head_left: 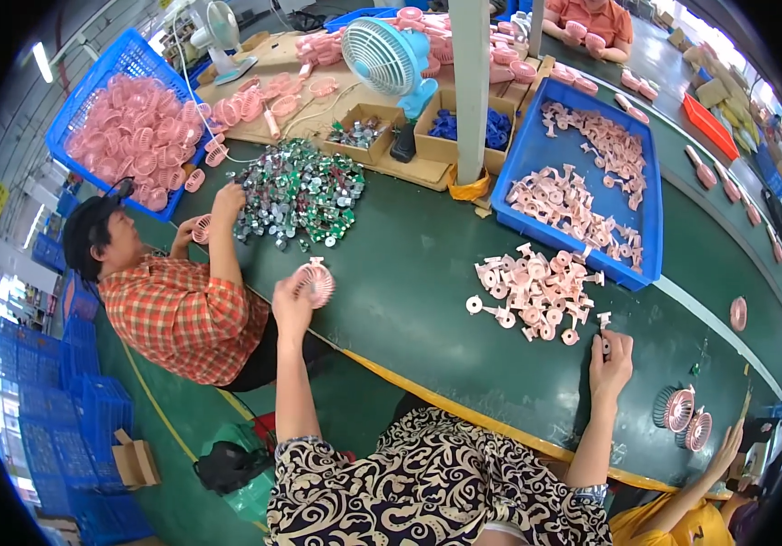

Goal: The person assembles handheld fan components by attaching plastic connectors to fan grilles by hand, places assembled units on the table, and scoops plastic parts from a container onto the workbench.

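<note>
1. Patterned fabric of the person's top (427, 491) filled the lower edge of the head view, and both bare forearms rose from it toward the green tabletop (427, 273).

2. Left hand (292, 305): its grip was closed on a round pink fan guard (318, 282), fingers wrapped behind the rim so the slotted face stood up above the tabletop, near the front edge.

3. Right hand (611, 359): its grip was pinched almost shut on a small pink T-shaped part (604, 320), which stood just at the near edge of the loose pile of pink parts (536, 291). Whether the part was lifted or still touching the tabletop I could not tell.

4. What could have gone wrong, as I judged it: the small part was held only by fingertips, so a slip might have dropped it back into the pile, or off the front edge to the floor.

5. The guard was held out well apart from the small part, and a loose hold on its rim might have let it tip or fall.

6. A co-worker in a checked shirt (181, 314) sat close on the left, one hand at a heap of small metal pieces (304, 196); a wide swing of the left arm might have bumped that elbow.

7. Beyond lay a blue tray (650, 218) of more pink parts.
</note>
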`<state>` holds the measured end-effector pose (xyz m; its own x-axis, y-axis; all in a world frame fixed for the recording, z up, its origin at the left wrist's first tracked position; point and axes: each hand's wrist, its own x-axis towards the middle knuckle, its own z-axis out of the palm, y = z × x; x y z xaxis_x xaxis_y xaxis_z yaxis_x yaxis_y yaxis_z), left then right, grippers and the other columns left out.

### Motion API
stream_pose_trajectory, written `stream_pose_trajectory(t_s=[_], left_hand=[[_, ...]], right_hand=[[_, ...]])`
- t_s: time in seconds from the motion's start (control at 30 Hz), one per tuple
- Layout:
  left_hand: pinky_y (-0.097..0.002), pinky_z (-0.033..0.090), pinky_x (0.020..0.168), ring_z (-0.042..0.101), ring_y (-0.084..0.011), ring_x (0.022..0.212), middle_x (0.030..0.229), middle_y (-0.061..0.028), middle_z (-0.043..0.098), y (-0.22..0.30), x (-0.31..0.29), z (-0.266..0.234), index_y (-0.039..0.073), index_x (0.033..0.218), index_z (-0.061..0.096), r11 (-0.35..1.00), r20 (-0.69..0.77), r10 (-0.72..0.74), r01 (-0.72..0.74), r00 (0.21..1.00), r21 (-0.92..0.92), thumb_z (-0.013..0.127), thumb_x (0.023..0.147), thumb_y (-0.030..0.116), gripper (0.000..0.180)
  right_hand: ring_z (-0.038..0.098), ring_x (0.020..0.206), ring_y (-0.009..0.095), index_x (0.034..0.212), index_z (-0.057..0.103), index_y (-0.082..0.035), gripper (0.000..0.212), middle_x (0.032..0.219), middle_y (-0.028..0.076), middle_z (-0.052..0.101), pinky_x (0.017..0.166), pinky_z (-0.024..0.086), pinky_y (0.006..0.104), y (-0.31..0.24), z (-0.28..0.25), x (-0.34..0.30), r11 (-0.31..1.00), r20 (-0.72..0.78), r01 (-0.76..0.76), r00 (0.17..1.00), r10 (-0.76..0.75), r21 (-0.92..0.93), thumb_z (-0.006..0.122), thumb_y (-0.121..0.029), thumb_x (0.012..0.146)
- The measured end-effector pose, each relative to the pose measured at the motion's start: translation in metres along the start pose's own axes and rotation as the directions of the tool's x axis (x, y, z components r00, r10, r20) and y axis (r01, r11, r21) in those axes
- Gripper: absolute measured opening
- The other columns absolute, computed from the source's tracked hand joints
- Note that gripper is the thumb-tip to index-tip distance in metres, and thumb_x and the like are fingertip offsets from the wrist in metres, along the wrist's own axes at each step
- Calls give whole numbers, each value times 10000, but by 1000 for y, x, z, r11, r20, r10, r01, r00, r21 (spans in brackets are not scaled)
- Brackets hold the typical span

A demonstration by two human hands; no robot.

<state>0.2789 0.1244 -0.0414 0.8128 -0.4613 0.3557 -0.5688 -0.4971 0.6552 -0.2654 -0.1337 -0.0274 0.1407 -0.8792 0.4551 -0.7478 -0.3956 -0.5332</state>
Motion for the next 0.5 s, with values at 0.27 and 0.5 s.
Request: stream_pose_trajectory(t_s=[0.27, 0.5], left_hand=[[-279, 489, 719, 604, -136, 804, 961, -52, 664, 190, -126, 19, 108, 1233, 738, 939, 727, 243, 31, 642, -341, 705, 981, 169, 261], [-327, 505, 629, 562, -170, 634, 1105, -104, 670, 224, -133, 31, 52, 1429, 538, 948, 573, 305, -188, 760, -255, 788, 865, 106, 619]], right_hand=[[683, 801, 278, 1039, 731, -84, 138, 1027, 93, 666, 693, 549, 368, 4, 0, 4, 999, -3, -39, 999, 39, -38, 750, -148, 918], [688, 814, 253, 1091, 732, -61, 195, 1086, 109, 661, 689, 556, 350, 6, 2, 2, 988, -7, -150, 989, 151, 46, 764, -126, 910]])
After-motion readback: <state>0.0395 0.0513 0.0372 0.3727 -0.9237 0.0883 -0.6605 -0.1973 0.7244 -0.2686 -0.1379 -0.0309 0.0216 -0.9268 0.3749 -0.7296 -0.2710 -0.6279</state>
